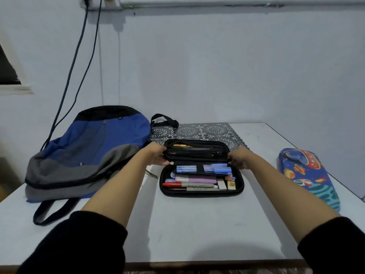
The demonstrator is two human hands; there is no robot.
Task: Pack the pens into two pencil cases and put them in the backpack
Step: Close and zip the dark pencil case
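Gripping open black case [201, 191] full of pens [203, 170]: both hands.

Blue-and-grey backpack [87, 153] with black top — black pencil case [201, 169]; blue space-print case [308, 175]; black lace-pattern mat [199, 131].

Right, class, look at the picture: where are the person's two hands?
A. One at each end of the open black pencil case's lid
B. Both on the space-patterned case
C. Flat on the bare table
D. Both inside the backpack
A: the left hand and right hand hold opposite ends of the raised lid of the black pencil case, which lies open with pens showing inside.
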